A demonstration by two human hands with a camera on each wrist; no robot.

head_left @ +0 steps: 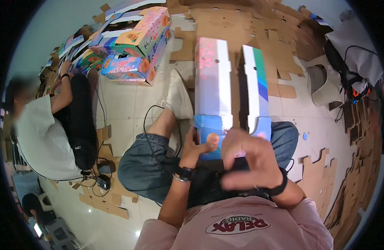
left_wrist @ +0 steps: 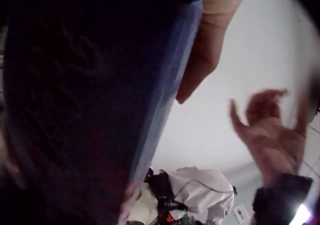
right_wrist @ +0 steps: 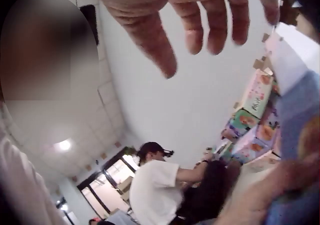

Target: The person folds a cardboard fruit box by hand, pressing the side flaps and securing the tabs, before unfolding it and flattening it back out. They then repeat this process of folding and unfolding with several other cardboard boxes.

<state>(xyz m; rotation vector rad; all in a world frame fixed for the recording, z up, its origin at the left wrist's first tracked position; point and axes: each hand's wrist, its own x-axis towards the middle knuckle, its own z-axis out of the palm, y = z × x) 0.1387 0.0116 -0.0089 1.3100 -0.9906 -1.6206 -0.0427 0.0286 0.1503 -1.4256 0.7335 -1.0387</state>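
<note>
A long printed carton (head_left: 213,89) lies between the person's legs, its two white-edged long sides running away from the body with a brown gap between them. Its near end is blue with a peach print. The left hand (head_left: 195,146) grips the near left corner, thumb over the end panel. In the left wrist view the carton's dark panel (left_wrist: 95,100) fills much of the picture, with part of a hand at its edge. Over the near right part of the carton is the right hand (head_left: 254,158), blurred, fingers spread and holding nothing; the right wrist view shows its loose fingers (right_wrist: 205,25).
Finished-looking peach cartons (head_left: 144,35) are stacked at the upper left. Flattened cardboard (head_left: 242,25) covers the floor ahead, with more sheets (head_left: 346,191) at the right. Another person (head_left: 50,129) sits at the left near cables (head_left: 90,175). A pale plastic stool (head_left: 325,83) stands at the right.
</note>
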